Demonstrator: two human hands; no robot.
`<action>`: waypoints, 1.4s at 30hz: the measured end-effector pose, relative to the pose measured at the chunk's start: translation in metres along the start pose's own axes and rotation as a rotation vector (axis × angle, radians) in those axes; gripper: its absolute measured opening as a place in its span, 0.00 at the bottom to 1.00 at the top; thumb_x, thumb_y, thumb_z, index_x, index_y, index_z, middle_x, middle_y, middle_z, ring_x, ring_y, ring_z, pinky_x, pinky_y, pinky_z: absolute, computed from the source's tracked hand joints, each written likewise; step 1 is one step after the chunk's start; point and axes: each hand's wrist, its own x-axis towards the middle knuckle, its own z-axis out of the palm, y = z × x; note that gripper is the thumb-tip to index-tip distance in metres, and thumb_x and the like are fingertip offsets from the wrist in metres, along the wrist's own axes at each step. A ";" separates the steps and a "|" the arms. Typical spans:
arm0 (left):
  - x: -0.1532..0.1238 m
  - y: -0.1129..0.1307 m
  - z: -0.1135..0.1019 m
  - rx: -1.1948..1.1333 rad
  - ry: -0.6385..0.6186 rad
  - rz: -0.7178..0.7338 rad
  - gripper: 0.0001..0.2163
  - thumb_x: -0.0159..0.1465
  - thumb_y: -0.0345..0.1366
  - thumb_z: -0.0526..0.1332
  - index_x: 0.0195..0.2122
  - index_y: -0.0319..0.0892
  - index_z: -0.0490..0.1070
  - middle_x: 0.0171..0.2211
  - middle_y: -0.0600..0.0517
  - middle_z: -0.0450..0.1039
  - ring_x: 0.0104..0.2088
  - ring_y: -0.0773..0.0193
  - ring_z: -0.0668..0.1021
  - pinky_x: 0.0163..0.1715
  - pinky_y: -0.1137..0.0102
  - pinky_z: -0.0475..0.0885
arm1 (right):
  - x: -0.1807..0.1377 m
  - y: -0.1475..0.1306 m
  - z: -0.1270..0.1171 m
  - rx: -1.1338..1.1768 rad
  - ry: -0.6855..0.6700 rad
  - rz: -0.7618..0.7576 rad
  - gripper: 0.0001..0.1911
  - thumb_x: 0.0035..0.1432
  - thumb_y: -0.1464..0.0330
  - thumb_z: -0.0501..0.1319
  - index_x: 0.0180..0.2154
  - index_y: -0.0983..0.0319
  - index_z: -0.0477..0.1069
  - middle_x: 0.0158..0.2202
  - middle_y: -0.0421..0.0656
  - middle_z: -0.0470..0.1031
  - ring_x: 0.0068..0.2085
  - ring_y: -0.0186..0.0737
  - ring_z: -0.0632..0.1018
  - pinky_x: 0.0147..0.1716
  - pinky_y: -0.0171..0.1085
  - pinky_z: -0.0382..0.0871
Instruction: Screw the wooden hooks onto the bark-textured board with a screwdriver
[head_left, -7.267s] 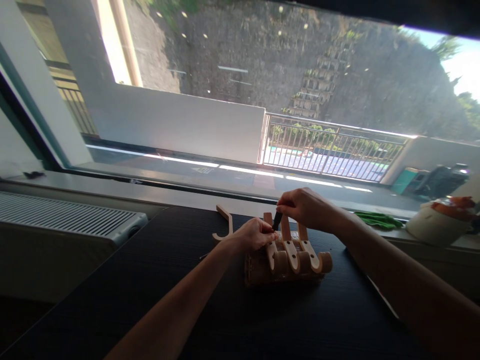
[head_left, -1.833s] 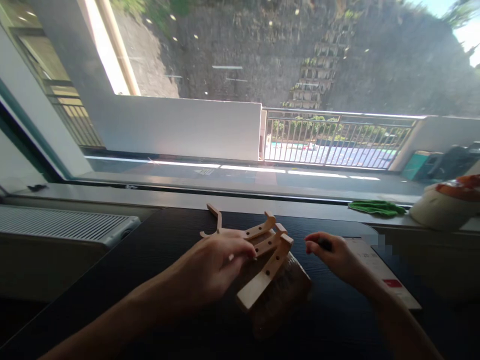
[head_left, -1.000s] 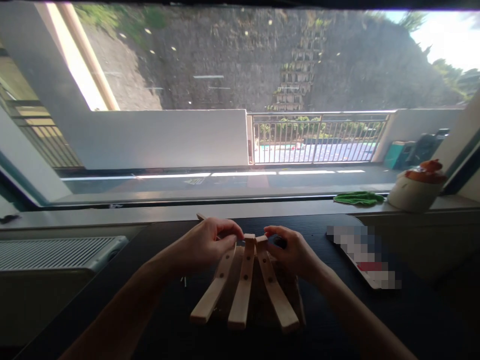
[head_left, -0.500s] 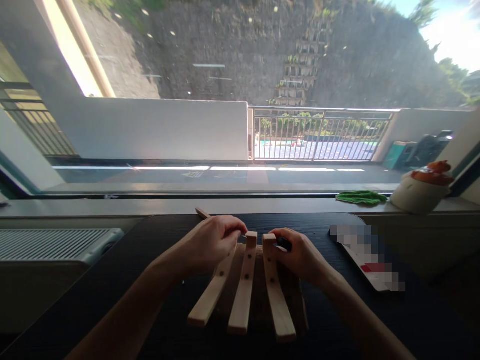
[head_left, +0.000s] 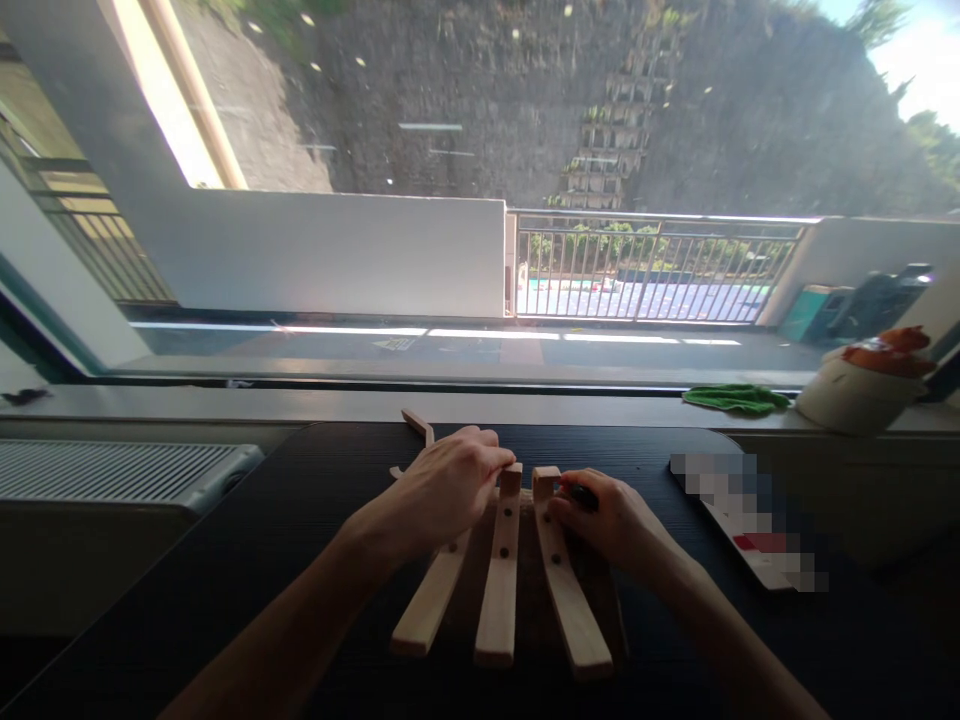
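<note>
Right in front of me on the dark surface (head_left: 247, 560), the left piece (head_left: 431, 600), the middle piece (head_left: 496, 610) and the right piece (head_left: 576, 610), all pale wood, fan out toward me over a brown block (head_left: 529, 560) mostly lost in shadow. My left hand (head_left: 454, 485) covers the far end of the left piece, its fingers (head_left: 501, 458) bent and drawn close together, tips at the top of the middle piece; whether they have hold of anything I cannot tell, because the back of my hand is in the way. On the other side, my right hand (head_left: 611, 512) is curled nearly closed around a black item (head_left: 583, 496), only a short stretch of it showing, with index finger and thumb right at the far end of the right piece. Dark round spots dot the wood: two on the middle piece, two on the right, one showing on the left, just below my hand. Behind that hand a wooden hook (head_left: 417, 425) pokes out, partly hidden. Off to the right, well apart from the wood, lies a flat item (head_left: 765, 565), mostly blurred. On the window sill (head_left: 570, 411), a green cloth (head_left: 735, 400) sits just beside a pale pot (head_left: 859, 395); a radiator (head_left: 120, 475) stands at far left.
</note>
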 end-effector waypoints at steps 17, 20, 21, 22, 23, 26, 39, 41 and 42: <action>0.003 0.001 -0.004 -0.388 -0.121 0.015 0.13 0.61 0.32 0.50 0.42 0.41 0.72 0.37 0.49 0.70 0.34 0.67 0.73 0.34 0.74 0.68 | -0.002 -0.004 0.000 0.008 0.024 0.020 0.17 0.53 0.56 0.54 0.42 0.58 0.70 0.39 0.41 0.74 0.38 0.41 0.74 0.34 0.36 0.64; 0.003 0.001 -0.004 -0.389 -0.125 0.012 0.13 0.61 0.32 0.50 0.41 0.41 0.72 0.38 0.49 0.69 0.35 0.67 0.72 0.34 0.74 0.68 | -0.002 -0.005 0.000 0.006 0.030 0.025 0.18 0.53 0.57 0.55 0.42 0.57 0.71 0.39 0.41 0.74 0.37 0.41 0.74 0.33 0.36 0.64; 0.003 0.001 -0.004 -0.391 -0.127 0.014 0.13 0.61 0.32 0.50 0.41 0.41 0.72 0.38 0.49 0.69 0.34 0.67 0.72 0.34 0.75 0.68 | -0.002 -0.005 -0.001 0.003 0.029 0.029 0.18 0.53 0.56 0.55 0.42 0.57 0.71 0.39 0.41 0.74 0.37 0.41 0.74 0.33 0.36 0.64; 0.004 0.002 -0.003 -0.391 -0.127 0.017 0.13 0.61 0.31 0.50 0.40 0.41 0.72 0.38 0.49 0.69 0.34 0.67 0.72 0.34 0.75 0.68 | -0.002 -0.005 -0.001 0.000 0.029 0.032 0.17 0.53 0.56 0.55 0.41 0.57 0.71 0.39 0.41 0.74 0.37 0.41 0.74 0.33 0.36 0.64; 0.004 0.002 -0.002 -0.390 -0.122 0.021 0.13 0.61 0.31 0.50 0.40 0.41 0.73 0.38 0.50 0.69 0.34 0.68 0.72 0.34 0.75 0.68 | -0.002 -0.005 -0.001 -0.002 0.029 0.034 0.18 0.53 0.56 0.54 0.41 0.57 0.71 0.39 0.41 0.74 0.37 0.41 0.74 0.33 0.36 0.64; 0.004 0.003 0.000 -0.383 -0.105 0.027 0.12 0.61 0.31 0.50 0.39 0.41 0.73 0.38 0.50 0.69 0.34 0.68 0.72 0.33 0.75 0.67 | -0.002 -0.004 0.000 0.000 0.025 0.036 0.17 0.53 0.56 0.54 0.41 0.57 0.71 0.39 0.41 0.74 0.37 0.41 0.74 0.33 0.36 0.64; -0.001 -0.010 -0.019 -0.442 -0.049 -0.141 0.12 0.61 0.36 0.50 0.39 0.40 0.72 0.37 0.50 0.70 0.35 0.65 0.73 0.35 0.71 0.69 | -0.002 -0.001 0.001 0.009 0.015 0.042 0.18 0.54 0.55 0.54 0.42 0.58 0.70 0.39 0.42 0.74 0.37 0.41 0.74 0.33 0.36 0.65; -0.001 -0.012 -0.021 -0.455 -0.069 -0.150 0.13 0.61 0.36 0.50 0.39 0.40 0.72 0.37 0.50 0.70 0.34 0.65 0.73 0.35 0.70 0.70 | -0.002 -0.001 0.001 0.015 0.014 0.039 0.18 0.54 0.55 0.54 0.41 0.57 0.70 0.38 0.42 0.74 0.36 0.41 0.74 0.33 0.36 0.65; -0.001 -0.012 -0.021 -0.464 -0.072 -0.145 0.12 0.61 0.36 0.51 0.39 0.40 0.72 0.37 0.50 0.70 0.35 0.65 0.73 0.35 0.70 0.70 | -0.002 0.000 0.001 0.018 0.012 0.037 0.18 0.54 0.55 0.54 0.41 0.57 0.70 0.38 0.42 0.74 0.36 0.41 0.74 0.33 0.37 0.65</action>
